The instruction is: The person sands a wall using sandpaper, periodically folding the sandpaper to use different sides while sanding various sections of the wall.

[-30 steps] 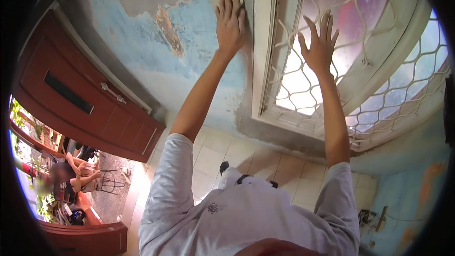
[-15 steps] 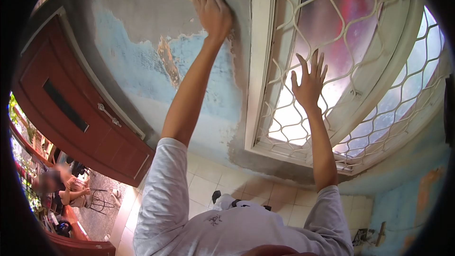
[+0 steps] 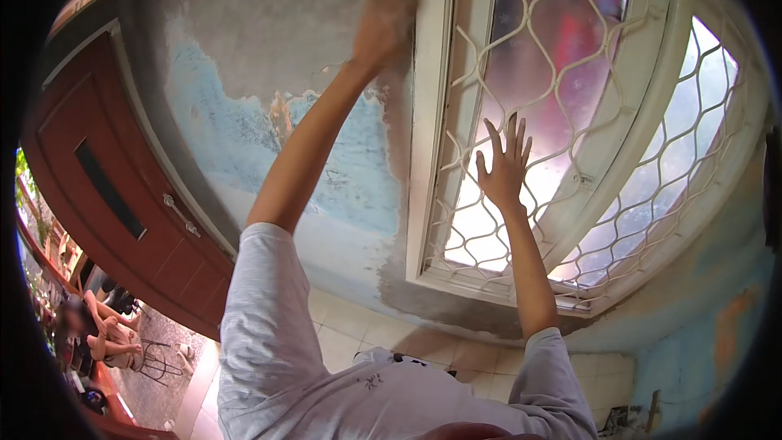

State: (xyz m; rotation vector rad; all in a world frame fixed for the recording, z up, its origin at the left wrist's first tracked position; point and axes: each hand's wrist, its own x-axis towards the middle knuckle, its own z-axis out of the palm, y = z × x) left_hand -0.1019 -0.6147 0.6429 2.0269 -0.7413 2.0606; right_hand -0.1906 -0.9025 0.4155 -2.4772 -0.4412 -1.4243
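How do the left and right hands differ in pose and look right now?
The left hand is higher, at the grey part of the wall; the right hand is lower, in front of the grilled window. The left hand is blurred, its fingers and anything under it unclear; the right hand is sharper, its fingers spread. Both are raised.

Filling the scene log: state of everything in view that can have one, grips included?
Left grip: raised, motion-blurred; closure unclear
Right grip: open, fingers spread
Red door: open
Window: behind grille; open or shut unclear
Blue paint: patchy, ragged-edged
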